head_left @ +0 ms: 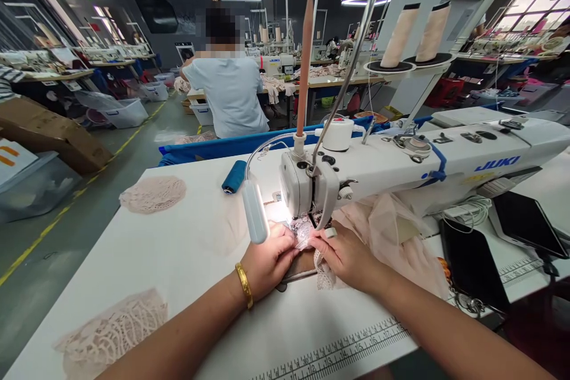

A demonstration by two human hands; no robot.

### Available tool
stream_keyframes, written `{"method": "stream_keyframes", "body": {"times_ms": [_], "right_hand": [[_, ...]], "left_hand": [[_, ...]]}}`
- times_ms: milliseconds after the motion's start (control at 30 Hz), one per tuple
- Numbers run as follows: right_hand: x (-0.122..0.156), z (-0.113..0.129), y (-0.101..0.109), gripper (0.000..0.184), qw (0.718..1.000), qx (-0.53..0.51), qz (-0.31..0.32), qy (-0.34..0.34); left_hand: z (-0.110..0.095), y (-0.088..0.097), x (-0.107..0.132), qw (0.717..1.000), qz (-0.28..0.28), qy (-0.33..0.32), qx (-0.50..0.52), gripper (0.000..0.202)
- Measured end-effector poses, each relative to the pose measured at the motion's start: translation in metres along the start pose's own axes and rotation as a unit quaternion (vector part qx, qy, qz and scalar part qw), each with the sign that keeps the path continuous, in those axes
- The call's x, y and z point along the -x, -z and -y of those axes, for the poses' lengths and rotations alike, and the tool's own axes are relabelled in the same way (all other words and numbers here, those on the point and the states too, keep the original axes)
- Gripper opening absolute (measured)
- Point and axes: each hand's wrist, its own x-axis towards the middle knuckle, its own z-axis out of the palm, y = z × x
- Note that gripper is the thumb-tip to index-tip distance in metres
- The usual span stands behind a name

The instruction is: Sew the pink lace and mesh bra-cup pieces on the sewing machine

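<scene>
Both hands meet under the needle head of a white sewing machine, in the glow of a small lamp. My left hand, with a gold bangle at its wrist, has its fingers closed on the left edge of a piece of pale lace fabric. From the right, my right hand pinches the same lace near the presser foot. A lace strip hangs below the right fingers. Sheer pinkish fabric lies gathered behind the right hand, under the machine arm.
Two lace pieces lie on the white table, one at the back left, one at the front left. A blue thread spool stands behind the lamp. At right are a black phone and coiled white cable. Ahead sits a person.
</scene>
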Motion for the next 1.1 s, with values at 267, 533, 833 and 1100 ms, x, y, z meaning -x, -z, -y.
{"method": "stream_keyframes", "body": {"times_ms": [267, 533, 833, 1100], "right_hand": [[0.009, 0.010, 0.016, 0.022, 0.984, 0.054, 0.153, 0.079], [0.007, 0.008, 0.014, 0.025, 0.985, 0.068, 0.143, 0.063], [0.006, 0.002, 0.007, 0.015, 0.986, 0.117, 0.111, 0.037], [0.006, 0.004, 0.009, 0.024, 0.986, 0.084, 0.112, 0.086]], "left_hand": [[-0.018, 0.006, 0.016, 0.996, -0.010, -0.068, -0.048, 0.023], [-0.021, 0.007, 0.014, 0.993, -0.011, -0.076, -0.085, 0.021], [-0.010, 0.004, 0.007, 0.990, -0.021, -0.071, -0.122, 0.024], [-0.015, 0.007, 0.011, 0.992, 0.005, -0.083, -0.095, 0.024]]}}
